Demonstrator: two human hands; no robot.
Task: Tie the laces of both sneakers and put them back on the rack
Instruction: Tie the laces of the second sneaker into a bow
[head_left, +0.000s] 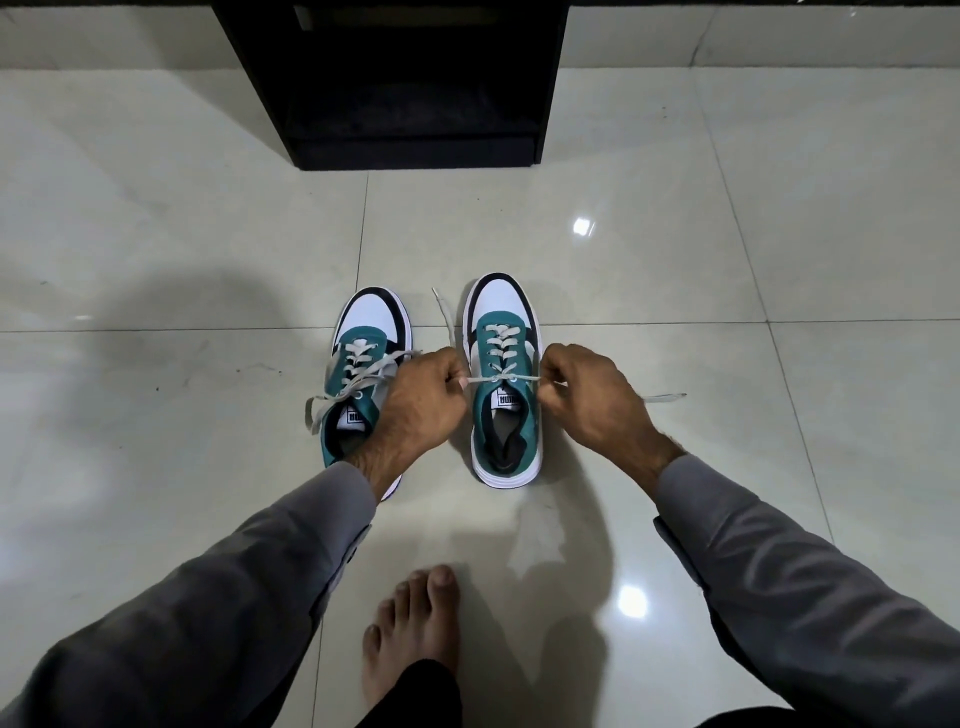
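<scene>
Two teal, white and black sneakers stand side by side on the floor, toes pointing away from me. The right sneaker (505, 379) has its grey lace (501, 378) pulled taut across the top eyelets. My left hand (415, 410) grips one end of that lace and my right hand (592, 400) grips the other. One loose lace end trails up between the shoes, another lies on the floor to the right. The left sneaker (363, 364) is partly hidden behind my left wrist; its laces (353, 387) hang loose and untied over its side.
A black shoe rack (410, 83) stands straight ahead at the top of the view, its lowest shelf dark and open. The floor is glossy pale tile (727, 270). A bare foot (415, 629) rests on the tile just below the sneakers.
</scene>
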